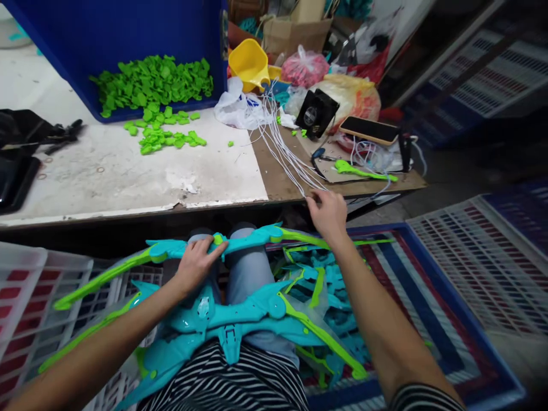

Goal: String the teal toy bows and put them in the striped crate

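Note:
A turquoise toy bow with lime-green limbs lies across my knees. My left hand is closed round its middle, beside a small green piece. At the table's front edge, my right hand pinches the end of a white string, one of a bundle that runs back over the tabletop. Two more bows of the same kind, one nearer bow among them, rest in my lap, partly hidden by my left forearm.
A blue bin of green plastic pieces lies on the table. A small black fan, a phone and a yellow scoop are toward the right. Crates flank my legs; turquoise parts lie in the right one.

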